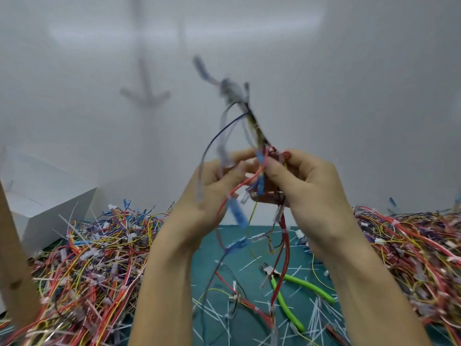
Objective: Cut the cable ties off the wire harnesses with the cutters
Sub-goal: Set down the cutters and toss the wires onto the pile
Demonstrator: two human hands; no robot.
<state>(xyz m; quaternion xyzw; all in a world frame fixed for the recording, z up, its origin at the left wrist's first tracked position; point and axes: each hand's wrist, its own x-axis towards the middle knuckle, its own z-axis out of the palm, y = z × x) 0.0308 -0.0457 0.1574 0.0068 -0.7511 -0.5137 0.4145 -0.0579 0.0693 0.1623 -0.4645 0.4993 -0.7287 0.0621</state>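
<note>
Together left hand (212, 186) and right hand (309, 181) grip a wire harness (257, 128), its top blurred.

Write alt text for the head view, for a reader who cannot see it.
The left hand and right hand hold a multicoloured wire harness raised before a white wall. Below, the green-handled cutters lie on a teal mat among cut cable ties, with heaps of harnesses on both sides.
</note>
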